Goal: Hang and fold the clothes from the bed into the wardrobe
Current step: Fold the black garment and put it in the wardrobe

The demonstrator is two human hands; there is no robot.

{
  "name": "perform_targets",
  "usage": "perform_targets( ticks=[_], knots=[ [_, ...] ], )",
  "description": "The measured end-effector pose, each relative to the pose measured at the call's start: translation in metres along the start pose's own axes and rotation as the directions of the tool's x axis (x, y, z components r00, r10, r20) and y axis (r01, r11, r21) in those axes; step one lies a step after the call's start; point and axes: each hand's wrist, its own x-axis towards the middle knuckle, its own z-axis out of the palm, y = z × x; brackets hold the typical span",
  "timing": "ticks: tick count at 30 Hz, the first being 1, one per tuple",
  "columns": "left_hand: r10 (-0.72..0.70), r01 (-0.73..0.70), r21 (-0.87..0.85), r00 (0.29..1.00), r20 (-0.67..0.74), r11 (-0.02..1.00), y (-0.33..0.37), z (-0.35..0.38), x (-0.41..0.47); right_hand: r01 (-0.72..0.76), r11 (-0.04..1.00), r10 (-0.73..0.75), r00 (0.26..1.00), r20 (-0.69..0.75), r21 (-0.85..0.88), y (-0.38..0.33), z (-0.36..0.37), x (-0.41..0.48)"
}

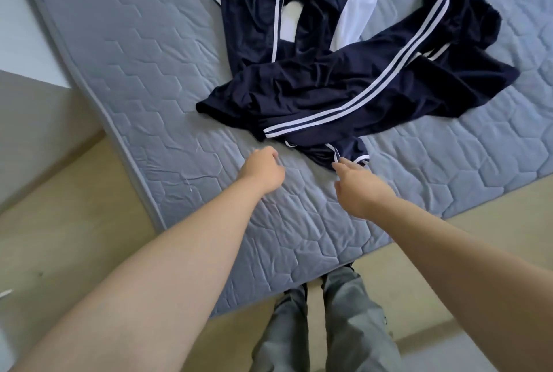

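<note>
Lower left of frame is tan floor (59, 222), then the grey quilted mattress (134, 57) runs diag across it. Your left hand (263, 171) hovers over the mattress mid-frame w/ fingers curled in, gripping nothing afaict. Navy track clothes (344, 93) w/ white stripes lie crumpled on the mattress, center to upper right, and your right hand (362, 189), just right of center, has fingers stretched out, tips touching the nearest cuff, thumb apart below, so no pinch.

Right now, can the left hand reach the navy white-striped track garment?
Probably yes: the left hand hovers just short of the navy white-striped track garment, only bare grey quilted mattress between.
</note>
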Motion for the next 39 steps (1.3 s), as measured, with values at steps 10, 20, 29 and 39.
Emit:
perform_targets(
  ticks=[10, 20, 29, 39],
  knots=[
    [-0.312, 0.181, -0.784, 0.950, -0.017, 0.594, -0.043, 0.075, 0.108, 0.153, 0.909, -0.135, 0.988, 0.075, -0.387, -0.047, 0.045, 0.130],
    [-0.352, 0.132, -0.986, 0.922, 0.162, -0.106, -0.035, 0.044, 0.133, 0.174, 0.944, -0.205, 0.975, -0.085, -0.281, -0.028, 0.050, 0.104],
    [-0.236, 0.157, -0.981, 0.955, 0.181, -0.116, -0.016, 0.005, -0.049, 0.016, 0.997, -0.021, 0.998, -0.059, -0.078, -0.040, 0.008, -0.026],
    [0.091, -0.244, -0.810, 0.968, -0.233, 0.533, -0.022, -0.067, -0.240, 0.111, 0.977, -0.046, 0.944, -0.328, 0.183, -0.105, -0.019, -0.207]
  ],
)
